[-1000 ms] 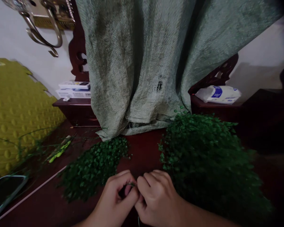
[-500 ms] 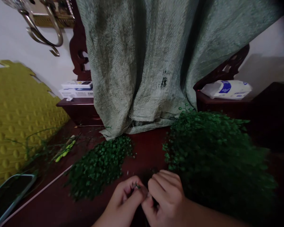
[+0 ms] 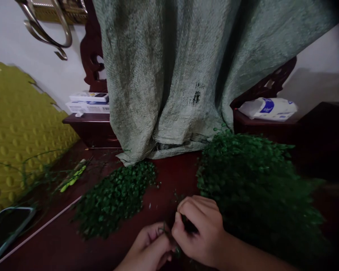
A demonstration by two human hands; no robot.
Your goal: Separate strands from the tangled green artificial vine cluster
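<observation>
My left hand [image 3: 152,246] is closed in a pinch at the lower middle, with a thin green sprig [image 3: 164,227] between its thumb and fingers. Just to its right, my right hand [image 3: 202,229] is also closed, thumb against the curled fingers. What it pinches is too dark and small to make out. A low pile of small-leaved greenery [image 3: 118,199] lies to the left of my hands. The larger heap of greenery [image 3: 245,177] rises beyond and beside my right hand, its near side in deep shadow.
A grey-green woven sack [image 3: 186,75] hangs down over the dark red wooden surface [image 3: 171,169]. At left lie a yellow-green handled tool [image 3: 73,178], a thin pale rod [image 3: 42,231] and a phone [image 3: 9,229]. White boxes [image 3: 89,107] and a tissue pack [image 3: 271,108] rest on side ledges.
My hands have drawn slightly apart; the right has risen a little and the left has dropped a little. The view has shifted slightly.
</observation>
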